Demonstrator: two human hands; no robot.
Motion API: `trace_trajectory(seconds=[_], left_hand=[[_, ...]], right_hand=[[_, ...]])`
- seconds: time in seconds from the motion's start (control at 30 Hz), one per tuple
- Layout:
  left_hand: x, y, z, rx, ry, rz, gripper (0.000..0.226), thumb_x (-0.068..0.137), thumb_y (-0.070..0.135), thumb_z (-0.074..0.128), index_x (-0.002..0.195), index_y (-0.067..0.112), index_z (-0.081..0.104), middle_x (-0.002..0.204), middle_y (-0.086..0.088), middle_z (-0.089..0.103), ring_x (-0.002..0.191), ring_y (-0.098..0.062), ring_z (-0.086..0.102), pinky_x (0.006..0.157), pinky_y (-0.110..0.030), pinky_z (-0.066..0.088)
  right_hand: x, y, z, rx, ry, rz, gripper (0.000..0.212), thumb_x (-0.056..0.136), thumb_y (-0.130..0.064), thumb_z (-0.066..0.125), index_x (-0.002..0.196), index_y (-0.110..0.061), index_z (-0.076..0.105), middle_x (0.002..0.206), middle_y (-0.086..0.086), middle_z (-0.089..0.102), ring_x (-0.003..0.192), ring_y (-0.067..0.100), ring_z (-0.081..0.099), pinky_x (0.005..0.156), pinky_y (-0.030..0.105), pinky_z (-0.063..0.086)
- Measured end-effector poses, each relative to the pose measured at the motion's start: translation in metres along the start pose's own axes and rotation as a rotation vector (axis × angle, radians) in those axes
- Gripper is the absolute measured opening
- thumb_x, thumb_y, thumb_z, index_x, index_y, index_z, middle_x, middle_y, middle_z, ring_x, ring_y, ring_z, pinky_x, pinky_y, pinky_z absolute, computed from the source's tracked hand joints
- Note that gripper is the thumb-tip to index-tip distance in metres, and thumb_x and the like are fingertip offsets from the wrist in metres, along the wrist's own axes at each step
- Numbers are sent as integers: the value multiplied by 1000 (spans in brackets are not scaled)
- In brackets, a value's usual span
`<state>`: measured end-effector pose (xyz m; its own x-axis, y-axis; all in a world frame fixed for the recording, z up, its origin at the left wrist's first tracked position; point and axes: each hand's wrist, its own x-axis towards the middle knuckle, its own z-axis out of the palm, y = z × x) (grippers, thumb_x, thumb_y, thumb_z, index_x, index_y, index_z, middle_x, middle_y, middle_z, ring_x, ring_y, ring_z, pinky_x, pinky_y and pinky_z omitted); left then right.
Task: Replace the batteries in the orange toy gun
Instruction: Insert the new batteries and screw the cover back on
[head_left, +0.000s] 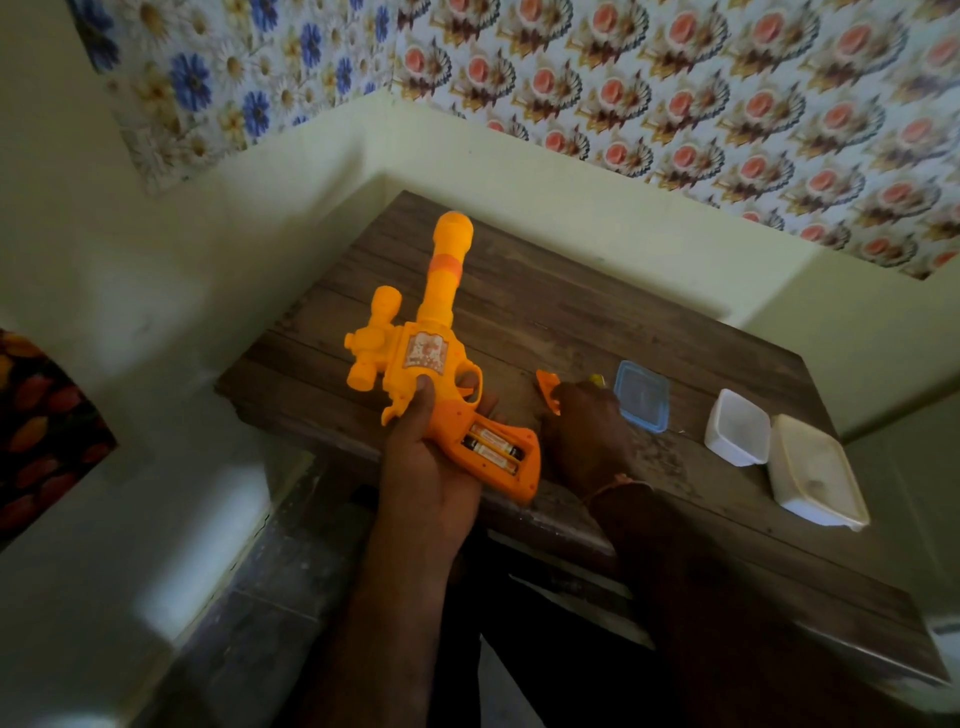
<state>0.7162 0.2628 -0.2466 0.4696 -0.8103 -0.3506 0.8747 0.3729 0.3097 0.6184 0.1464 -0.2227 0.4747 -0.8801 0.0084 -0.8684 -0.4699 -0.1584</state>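
Batteries (492, 448) sit exposed in the orange toy gun (431, 358), gripped by the left hand (423, 457); right hand (584, 415), at three o'clock, pinches the cover (546, 383)—seat it squarely.

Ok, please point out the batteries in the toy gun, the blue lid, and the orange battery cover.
batteries (493, 447): head view, middle of the pair.
blue lid (642, 396): head view, its centre.
orange battery cover (547, 383): head view, visible top part.

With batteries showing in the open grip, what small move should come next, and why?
Probably lift the orange cover piece under the right hand and bring it to the toy gun in the left hand: two batteries sit in the uncovered compartment.
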Motion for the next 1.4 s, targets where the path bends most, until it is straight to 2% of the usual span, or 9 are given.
trace_trajectory(seconds=[0.13,0.27,0.4,0.53,0.67,0.9,1.17,1.27,1.4], left_hand=[[0,0,-2,-6,3,-7,70,79,42,64,143,20,48,129,-14,64,107,-32,66,68,-45,57],[0,1,-1,-3,10,4,69,79,42,63,142,18,48,122,-14,66,104,-31,66,71,-46,56],[0,1,0,-15,-27,9,67,81,41,61,142,16,48,118,-14,66,109,-34,62,73,-49,56],[-3,-2,1,21,-41,47,67,84,39,62,143,11,47,120,-16,61,98,-29,63,75,-43,57],[-6,-2,4,75,-7,49,72,79,41,65,142,11,47,116,-14,64,98,-28,63,74,-43,55],[-7,-1,2,118,0,-19,78,74,49,62,141,11,49,127,-22,61,105,-34,61,74,-44,54],[-10,2,6,140,-16,-29,43,96,44,49,121,11,59,92,-12,70,82,-25,67,70,-40,51],[-12,3,6,160,19,-60,50,92,48,51,122,9,60,101,-16,66,85,-29,64,70,-39,51],[-12,2,6,153,32,-47,76,74,51,61,135,7,54,117,-21,64,97,-32,62,73,-42,53]], right_hand=[[-4,3,-4,238,79,86,19,91,-13,48,107,-12,58,101,14,63,87,27,61,72,39,52],[-30,5,-25,553,205,103,29,90,-5,47,113,-19,58,85,-1,60,66,12,56,55,25,43],[-69,-12,-46,706,208,-3,32,92,-6,49,109,-30,61,88,-7,61,66,3,55,53,17,41],[-99,-30,-36,656,98,-101,35,92,-7,49,119,-27,61,105,-6,56,81,3,52,66,11,38],[-110,-39,-29,462,169,-183,37,89,-6,50,121,-23,60,109,-3,51,86,0,41,72,2,33],[-115,-43,-36,336,133,-170,31,90,-11,47,120,-21,51,118,1,43,96,15,51,76,26,48],[-118,-42,-33,236,128,-230,24,94,-32,46,115,-23,49,114,-2,42,96,14,49,75,29,48],[-120,-38,-32,207,77,-275,42,90,-48,52,125,-27,43,123,-5,39,106,10,43,82,27,47],[-119,-36,-33,180,79,-307,45,88,-46,56,127,-29,42,129,-7,39,113,11,40,88,29,47]])
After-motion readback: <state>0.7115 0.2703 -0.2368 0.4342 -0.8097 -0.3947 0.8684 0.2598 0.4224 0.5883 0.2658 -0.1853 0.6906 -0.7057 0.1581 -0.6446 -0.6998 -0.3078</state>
